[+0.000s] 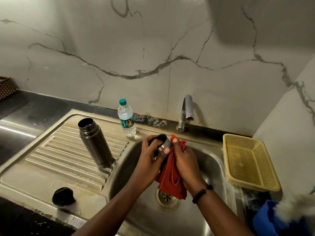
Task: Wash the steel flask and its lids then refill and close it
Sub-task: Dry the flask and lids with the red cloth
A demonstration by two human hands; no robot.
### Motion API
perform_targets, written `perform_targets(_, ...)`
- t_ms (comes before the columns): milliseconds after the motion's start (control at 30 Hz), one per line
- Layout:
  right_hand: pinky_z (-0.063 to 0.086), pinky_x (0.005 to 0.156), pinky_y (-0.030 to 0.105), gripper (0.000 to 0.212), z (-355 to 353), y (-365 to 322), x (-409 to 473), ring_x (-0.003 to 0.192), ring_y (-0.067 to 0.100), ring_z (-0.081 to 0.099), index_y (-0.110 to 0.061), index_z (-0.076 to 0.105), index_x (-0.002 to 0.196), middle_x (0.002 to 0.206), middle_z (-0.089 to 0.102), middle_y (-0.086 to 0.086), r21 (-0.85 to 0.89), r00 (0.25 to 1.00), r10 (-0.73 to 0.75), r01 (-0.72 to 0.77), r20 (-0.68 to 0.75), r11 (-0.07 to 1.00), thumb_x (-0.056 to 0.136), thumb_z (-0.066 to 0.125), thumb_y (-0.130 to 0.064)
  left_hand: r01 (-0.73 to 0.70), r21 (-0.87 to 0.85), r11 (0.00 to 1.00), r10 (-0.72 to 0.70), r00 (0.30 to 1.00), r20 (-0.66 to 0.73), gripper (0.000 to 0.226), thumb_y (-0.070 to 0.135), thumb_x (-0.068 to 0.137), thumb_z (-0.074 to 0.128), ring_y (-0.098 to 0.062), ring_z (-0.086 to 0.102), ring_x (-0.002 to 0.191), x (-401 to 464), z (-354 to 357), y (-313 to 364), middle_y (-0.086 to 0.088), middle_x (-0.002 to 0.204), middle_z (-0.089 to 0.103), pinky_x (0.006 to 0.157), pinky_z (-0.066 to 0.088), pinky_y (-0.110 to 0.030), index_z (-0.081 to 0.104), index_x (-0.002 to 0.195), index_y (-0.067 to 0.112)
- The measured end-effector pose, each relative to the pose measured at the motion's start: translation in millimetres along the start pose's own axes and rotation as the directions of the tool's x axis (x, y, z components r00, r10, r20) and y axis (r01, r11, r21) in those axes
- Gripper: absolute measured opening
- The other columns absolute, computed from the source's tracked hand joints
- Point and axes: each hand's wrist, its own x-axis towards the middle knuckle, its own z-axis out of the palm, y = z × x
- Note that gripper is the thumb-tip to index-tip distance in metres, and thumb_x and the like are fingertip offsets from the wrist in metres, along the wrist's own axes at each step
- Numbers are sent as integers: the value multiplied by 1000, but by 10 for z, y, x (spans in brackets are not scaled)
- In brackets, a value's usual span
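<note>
The steel flask (95, 142) stands open-mouthed on the ribbed drainboard, left of the sink bowl. Over the bowl my left hand (151, 157) grips the flask's steel cup lid (164, 142), its dark opening facing up and away. My right hand (185, 160) holds a red cloth (170, 181) against the lid's side, and the cloth hangs down toward the drain. The black inner stopper (63, 196) lies on the flat front part of the drainboard, apart from both hands.
A sealed plastic water bottle (126, 119) stands at the back rim of the sink (214, 160). The tap (186, 109) arches over the bowl, with no water visible. A yellow mesh basket (247, 160) sits to the right. A blue object (272, 218) lies at the lower right.
</note>
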Motion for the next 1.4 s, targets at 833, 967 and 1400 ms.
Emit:
perform_targets(833,51,81,23,34,-173,-21,-35,104,11,52,-22,75,106,110,71,-8,-558,449,-720,824,529,103,75,82,-13,257,-401,879,-337,930,-143,41,47,100,46,-30,70,98,128,-83,186,-17,105,71,88,59,-45,63,114,12)
perform_targets(967,51,84,25,28,-124,-312,-108,95,8,65,-17,72,114,104,74,-2,-179,897,-259,338,358,924,88,67,-6,56,-221,974,-106,969,-224,24,31,104,47,-20,70,88,90,-83,269,-6,96,70,73,57,-30,64,103,14)
perform_targets(1400,55,76,24,12,-38,-505,-234,82,4,70,-36,66,97,90,75,-8,-93,924,-278,311,264,946,88,69,-28,199,-520,831,-297,948,-111,28,28,104,46,-22,64,78,356,-246,281,-10,85,69,70,51,-34,67,99,10)
